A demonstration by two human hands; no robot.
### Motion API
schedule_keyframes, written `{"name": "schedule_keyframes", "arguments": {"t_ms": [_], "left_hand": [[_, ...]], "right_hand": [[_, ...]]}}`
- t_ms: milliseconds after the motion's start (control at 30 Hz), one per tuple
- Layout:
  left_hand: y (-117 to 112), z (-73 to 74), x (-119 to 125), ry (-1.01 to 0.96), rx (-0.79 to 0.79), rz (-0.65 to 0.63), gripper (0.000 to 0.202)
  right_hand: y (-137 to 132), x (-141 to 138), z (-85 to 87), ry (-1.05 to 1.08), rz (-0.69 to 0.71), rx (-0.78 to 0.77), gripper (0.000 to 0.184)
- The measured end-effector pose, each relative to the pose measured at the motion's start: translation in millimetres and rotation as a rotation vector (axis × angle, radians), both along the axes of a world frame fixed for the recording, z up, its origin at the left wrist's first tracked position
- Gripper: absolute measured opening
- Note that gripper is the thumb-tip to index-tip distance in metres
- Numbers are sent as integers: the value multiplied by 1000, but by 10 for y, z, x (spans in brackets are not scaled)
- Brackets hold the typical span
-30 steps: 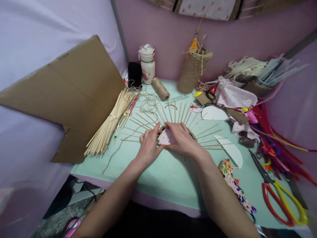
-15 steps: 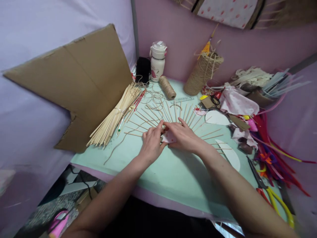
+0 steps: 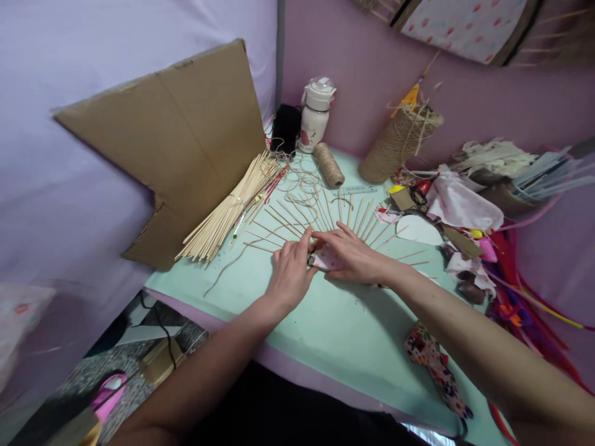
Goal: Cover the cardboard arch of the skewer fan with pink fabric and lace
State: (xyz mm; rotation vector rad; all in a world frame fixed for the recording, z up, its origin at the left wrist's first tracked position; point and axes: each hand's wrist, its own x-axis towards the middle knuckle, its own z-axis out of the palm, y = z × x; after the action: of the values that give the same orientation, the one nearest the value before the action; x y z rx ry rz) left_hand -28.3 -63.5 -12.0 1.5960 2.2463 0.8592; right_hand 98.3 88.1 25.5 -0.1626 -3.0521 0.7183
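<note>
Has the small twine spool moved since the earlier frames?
No. The small twine spool lies just front-right of the white bottle, as before; the camera shifted.

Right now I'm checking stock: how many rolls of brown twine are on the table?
2: a small roll lying in front of the white bottle, and a large roll standing further right. Others may be hidden behind the cardboard.

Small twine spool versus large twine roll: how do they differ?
The large twine roll is taller and thicker than the small twine spool. The large twine roll stands on end; the small twine spool lies on its side. Both are wound with brownish twine.
</note>
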Motion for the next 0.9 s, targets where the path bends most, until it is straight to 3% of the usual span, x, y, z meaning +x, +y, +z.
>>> {"name": "schedule_keyframes", "arguments": {"t_ms": [400,733,900], "left_hand": [[15,-27,-8,-40,34,35,70],[13,-51,-18,-20,45,69,69],[17,-61,-41,-28,41,62,67]], "right_hand": [[49,-24,-8,24,66,-45,81],[4,-85,8,6,71,-60,66],[-49,-70,96,5,72,-69,61]]}}
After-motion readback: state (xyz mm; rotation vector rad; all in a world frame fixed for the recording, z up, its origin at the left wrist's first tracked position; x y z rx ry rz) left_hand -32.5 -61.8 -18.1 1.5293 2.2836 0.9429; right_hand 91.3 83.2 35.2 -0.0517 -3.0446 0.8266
